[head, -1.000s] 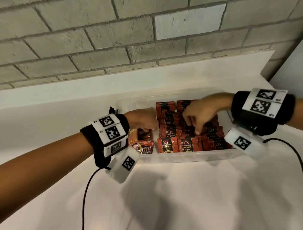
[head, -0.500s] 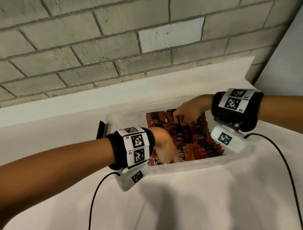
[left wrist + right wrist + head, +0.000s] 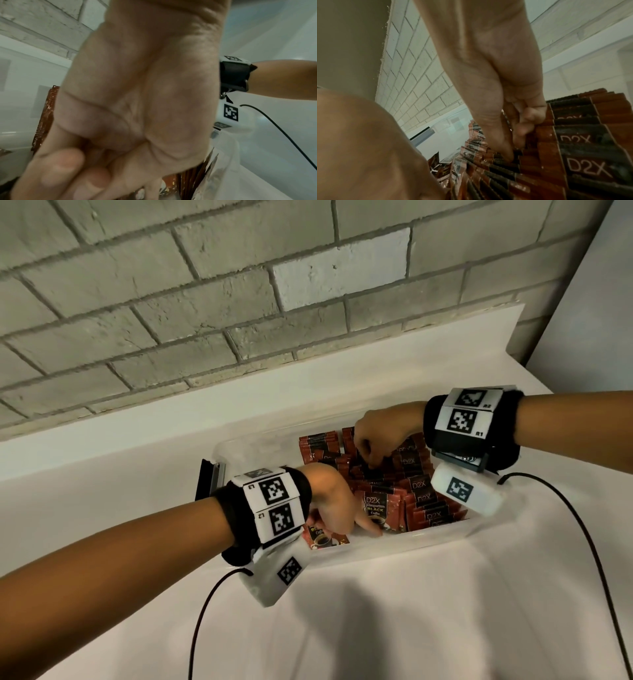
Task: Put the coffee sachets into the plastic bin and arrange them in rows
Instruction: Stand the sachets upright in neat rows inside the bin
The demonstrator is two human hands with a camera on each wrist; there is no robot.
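Note:
A clear plastic bin (image 3: 421,544) on the white counter holds red and black D2X coffee sachets (image 3: 422,498) standing in rows. My left hand (image 3: 356,525) is at the bin's front left corner. Its fingers are curled, and a red sachet edge (image 3: 45,115) shows behind them. Its thumb touches the front sachet (image 3: 380,508) of a row. A loose sachet (image 3: 323,537) lies flat under that hand. My right hand (image 3: 371,455) reaches into the back middle rows. Its curled fingers (image 3: 530,119) and thumb pinch a bunch of sachets (image 3: 587,167).
A black and grey object (image 3: 207,484) stands behind the bin's left end. A grey brick wall (image 3: 205,302) rises behind the counter's raised back ledge, and a plain wall closes the right side. Black cables (image 3: 582,542) trail from both wrists over the white counter (image 3: 376,628).
My left hand moved from the loose sachets at the bin's left to its front corner beside the front row. My right hand shifted toward the back rows.

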